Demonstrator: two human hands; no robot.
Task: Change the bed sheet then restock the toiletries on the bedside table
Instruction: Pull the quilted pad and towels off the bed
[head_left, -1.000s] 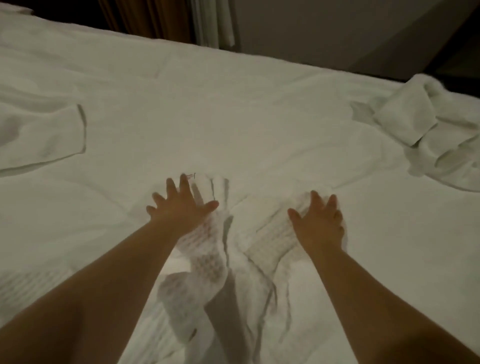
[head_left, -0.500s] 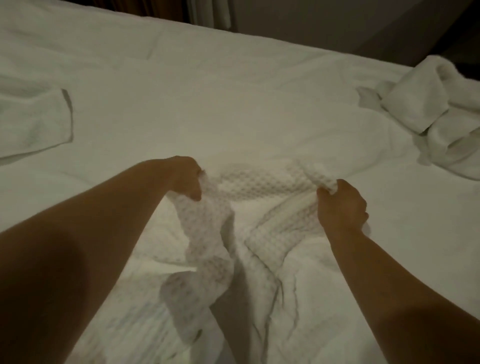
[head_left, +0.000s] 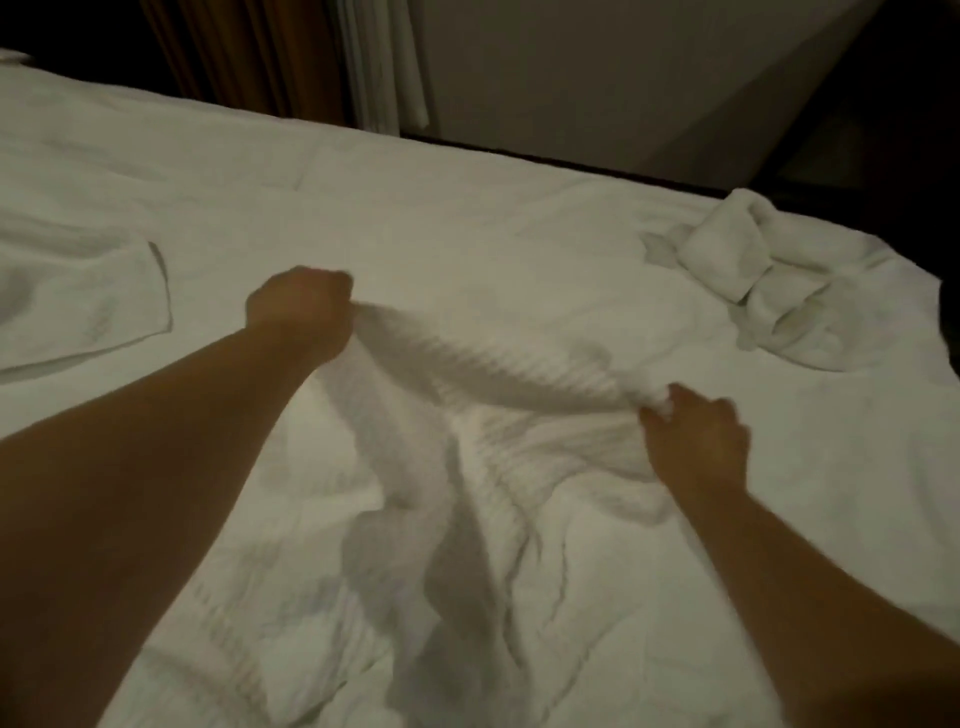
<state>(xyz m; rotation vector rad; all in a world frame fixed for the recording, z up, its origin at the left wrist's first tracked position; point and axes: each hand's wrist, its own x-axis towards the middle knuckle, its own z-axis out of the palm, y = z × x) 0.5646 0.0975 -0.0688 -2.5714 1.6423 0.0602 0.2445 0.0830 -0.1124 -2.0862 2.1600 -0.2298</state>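
A white waffle-textured cloth (head_left: 483, 374) lies bunched on the white bed sheet (head_left: 415, 218) in front of me. My left hand (head_left: 298, 306) grips its upper left edge in a fist, raised above the bed. My right hand (head_left: 696, 441) grips the cloth's right end, lower and nearer me. The cloth stretches between both hands and hangs crumpled down toward me. No toiletries or bedside table are in view.
A flat folded white towel (head_left: 78, 306) lies on the bed at the left. A crumpled white towel pile (head_left: 763, 280) sits near the bed's far right corner. Curtains (head_left: 311, 57) and a wall stand beyond the far bed edge.
Both hands went from flat on the cloth to gripping it. They have since lifted it and pulled apart, the left hand rising and the cloth stretching between them.
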